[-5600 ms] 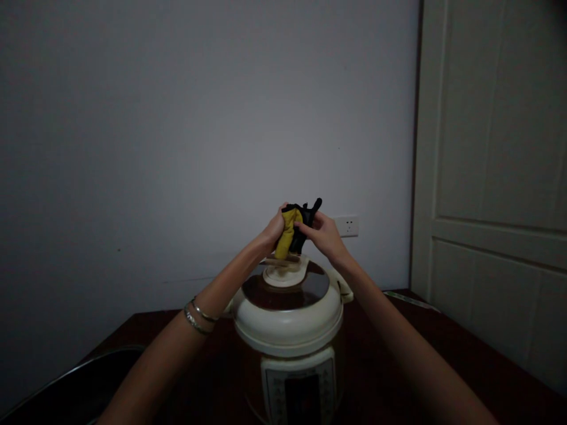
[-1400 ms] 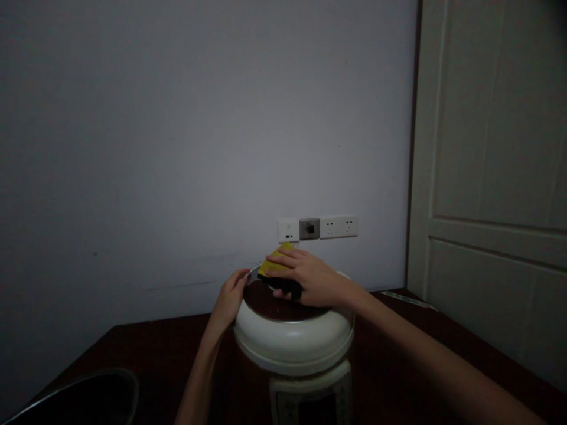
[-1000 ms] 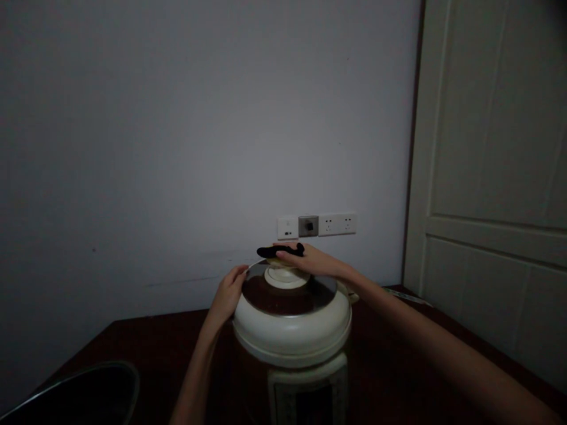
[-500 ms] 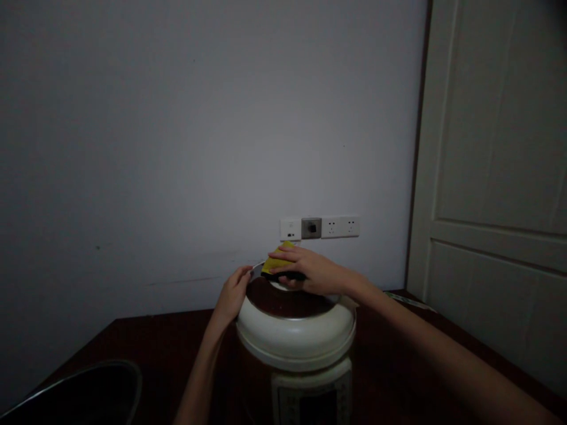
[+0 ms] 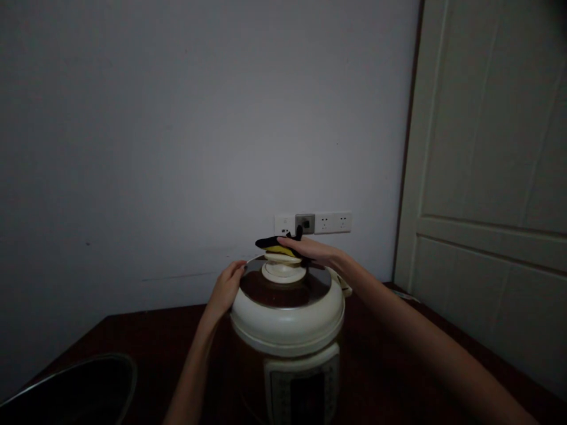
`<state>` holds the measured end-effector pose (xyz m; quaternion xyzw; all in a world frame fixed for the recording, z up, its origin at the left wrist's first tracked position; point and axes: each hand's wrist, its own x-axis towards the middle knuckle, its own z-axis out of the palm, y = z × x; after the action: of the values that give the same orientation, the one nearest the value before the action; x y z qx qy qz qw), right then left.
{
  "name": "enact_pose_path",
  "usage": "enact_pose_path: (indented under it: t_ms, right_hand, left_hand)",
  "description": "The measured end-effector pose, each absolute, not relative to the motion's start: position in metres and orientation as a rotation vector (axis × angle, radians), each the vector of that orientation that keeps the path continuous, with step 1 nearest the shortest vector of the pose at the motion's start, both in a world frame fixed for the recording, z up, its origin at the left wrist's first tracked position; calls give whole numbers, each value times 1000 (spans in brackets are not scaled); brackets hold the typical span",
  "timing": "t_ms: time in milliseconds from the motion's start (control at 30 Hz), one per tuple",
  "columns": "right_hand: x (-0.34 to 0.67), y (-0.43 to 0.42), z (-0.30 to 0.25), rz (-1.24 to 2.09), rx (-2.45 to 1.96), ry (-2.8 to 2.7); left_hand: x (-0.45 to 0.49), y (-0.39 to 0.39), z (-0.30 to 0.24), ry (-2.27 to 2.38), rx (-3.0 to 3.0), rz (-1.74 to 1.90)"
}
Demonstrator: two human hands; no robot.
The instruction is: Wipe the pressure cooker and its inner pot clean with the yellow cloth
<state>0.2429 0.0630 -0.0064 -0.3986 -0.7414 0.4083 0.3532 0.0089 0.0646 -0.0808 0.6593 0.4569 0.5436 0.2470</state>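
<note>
An electric pressure cooker [image 5: 248, 372] with a rounded white lid [image 5: 287, 323] stands in front of me. The lid has a brown top and a pale knob [image 5: 283, 273] at its middle. My right hand [image 5: 313, 250] is closed on a yellow and black cloth [image 5: 280, 251], which lies over the top of the knob. My left hand [image 5: 225, 288] rests on the left side of the lid, its fingers stretched together over the rim, with nothing seen in them.
The cooker stands on a dark red-brown table [image 5: 168, 330] against a pale wall [image 5: 177, 147]. A dark rounded vessel [image 5: 101, 383] is at the lower left. Wall sockets [image 5: 333, 222] are behind the cooker. A white panelled door [image 5: 487, 177] is on the right.
The cloth has shifted and tilted on the knob, showing more black and less yellow. More of the knob is uncovered. My left hand stays on the lid; the view has moved slightly.
</note>
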Motion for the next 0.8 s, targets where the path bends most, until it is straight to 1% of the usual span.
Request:
enact_pose_path:
  t_ms: [100,233,400,533,600,667,733,800]
  right_hand:
    - [245,47,-10,901,-967,-1962]
    - [241,20,-20,502,-939,-2034]
    - [234,-3,-37,-75,-1008,-2148]
    - [229,-2,-29,-391,-954,-2389]
    - [225,5,-18,-460,-883,-2511]
    - [218,15,-6,-442,-872,-2607]
    - [212,25,5,-309,-957,-2634]
    - [208,35,13,-89,-1046,-2609]
  left_hand:
    - [9,65,-82,1242,1804,1481]
    - [8,67,-83,1247,1799,1479]
    - [9,65,-81,1255,1805,1473]
    - [12,61,-78,1244,1819,1489]
    - [12,60,-77,1246,1815,1490]
    - [13,59,-77,1240,1806,1475]
    - [13,60,-78,1222,1797,1475]
    - [12,61,-79,1201,1797,1485]
